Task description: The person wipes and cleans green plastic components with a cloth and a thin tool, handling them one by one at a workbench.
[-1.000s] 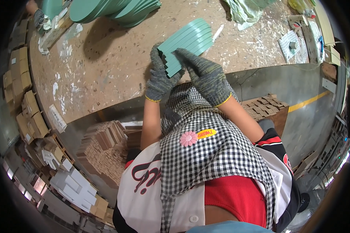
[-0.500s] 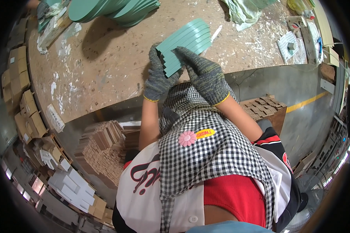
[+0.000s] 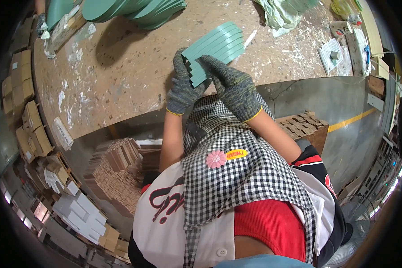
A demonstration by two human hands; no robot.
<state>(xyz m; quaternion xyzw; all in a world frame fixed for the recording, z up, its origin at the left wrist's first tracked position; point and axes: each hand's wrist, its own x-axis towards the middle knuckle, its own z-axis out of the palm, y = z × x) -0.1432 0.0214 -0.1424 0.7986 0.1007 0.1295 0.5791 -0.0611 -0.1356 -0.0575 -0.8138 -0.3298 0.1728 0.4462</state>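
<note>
A fanned stack of flat green pieces [image 3: 223, 42], overlapping like steps, is held above the near part of the worktable. My left hand [image 3: 183, 87], in a grey knitted glove, grips the stack's left end, its thumb along the edge and its other fingers mostly hidden beneath. Also gloved, my right hand [image 3: 232, 85] lies over the near side of the stack, with fingertips pressed on the top pieces. Whether the pieces are plastic or painted board I cannot tell. More green rounded pieces [image 3: 116, 10] stand in fanned piles at the far left of the table.
The paint-spattered worktable [image 3: 134, 85] curves in front of me. A pale green cloth [image 3: 283, 18] lies at the back; a cup [image 3: 341, 28] and a white tile-like plate [image 3: 330, 56] are at right. Brown board stacks [image 3: 116, 169] stand below. Another person's gloved hand [image 3: 41, 24] shows far left.
The stack and both my hands hold nearly the same pose, with only a slight shift of the view. At the far left, the other person's hand has moved away from the cloth-strewn block.
</note>
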